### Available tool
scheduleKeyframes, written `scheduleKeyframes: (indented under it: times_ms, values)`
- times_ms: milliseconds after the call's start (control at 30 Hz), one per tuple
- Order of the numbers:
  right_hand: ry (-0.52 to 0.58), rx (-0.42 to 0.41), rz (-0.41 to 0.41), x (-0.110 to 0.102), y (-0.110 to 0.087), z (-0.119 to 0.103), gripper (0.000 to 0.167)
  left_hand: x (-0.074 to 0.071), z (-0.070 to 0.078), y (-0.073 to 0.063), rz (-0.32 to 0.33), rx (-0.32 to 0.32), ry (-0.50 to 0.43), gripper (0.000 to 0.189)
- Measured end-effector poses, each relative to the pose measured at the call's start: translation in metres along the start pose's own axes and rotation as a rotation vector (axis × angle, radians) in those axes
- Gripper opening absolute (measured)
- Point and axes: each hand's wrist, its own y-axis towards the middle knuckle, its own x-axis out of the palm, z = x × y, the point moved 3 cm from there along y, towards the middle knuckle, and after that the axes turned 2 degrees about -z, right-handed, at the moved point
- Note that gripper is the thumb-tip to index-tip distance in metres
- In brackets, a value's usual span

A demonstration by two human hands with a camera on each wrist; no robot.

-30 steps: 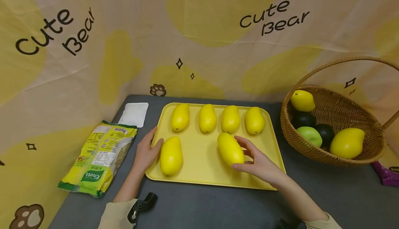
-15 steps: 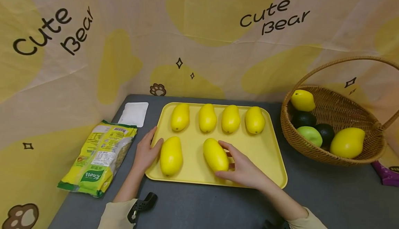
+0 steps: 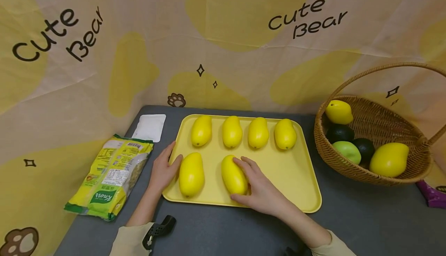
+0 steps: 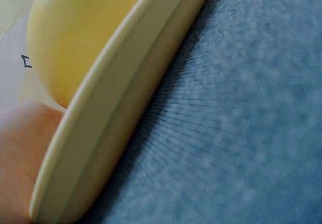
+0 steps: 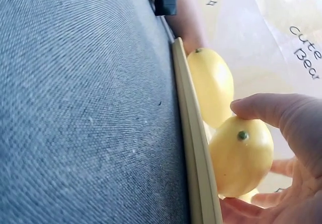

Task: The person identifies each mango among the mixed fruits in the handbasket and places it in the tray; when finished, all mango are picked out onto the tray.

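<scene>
My right hand [image 3: 263,190] holds a yellow mango [image 3: 232,175] on the yellow tray [image 3: 278,194], fingers over its right side and thumb at its near end. In the right wrist view, thumb and fingers lie on opposite sides of this mango [image 5: 241,156]. My left hand [image 3: 163,170] rests at the tray's left rim, its thumb reaching toward another mango [image 3: 191,174] in the front row. Fingers of the left hand look fairly straight. A back row holds several more mangoes [image 3: 232,132]. The left wrist view shows the tray's side [image 4: 108,98] and part of a mango [image 4: 75,38].
A wicker basket [image 3: 390,126] at the right has a tall handle and holds a lemon, a mango, a green fruit and dark avocados. On the left lie a Knorr bag [image 3: 113,176] and a white packet [image 3: 150,127]. A purple packet [image 3: 431,196] shows at the far right.
My right hand has moved the mango left across the front of the tray, closer to the front-left mango. The left hand has stayed at the tray's rim.
</scene>
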Motion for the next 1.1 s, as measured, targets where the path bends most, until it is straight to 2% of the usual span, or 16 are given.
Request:
scheduleKeyframes:
  times_ms: [200,433,600,800,1100]
  values:
    - [-0.064,-0.023,0.006,0.004,0.002,-0.002,0.089,0.0,0.001,-0.001,0.004,0.001,-0.002,0.059]
    - [-0.103,-0.047,-0.045,0.007,-0.001,-0.004,0.085,0.0,0.002,-0.001,-0.002,-0.001,-0.009,0.059]
    - [-0.09,-0.076,-0.062,0.006,-0.001,-0.005,0.082,0.0,0.001,0.0,-0.003,0.001,-0.009,0.059]
    - [-0.08,-0.09,-0.028,0.008,0.0,-0.004,0.083,-0.001,0.002,0.0,0.001,0.004,-0.012,0.059]
    - [-0.095,-0.088,0.031,0.011,0.003,-0.002,0.093,-0.001,0.003,-0.001,-0.002,0.008,-0.013,0.059]
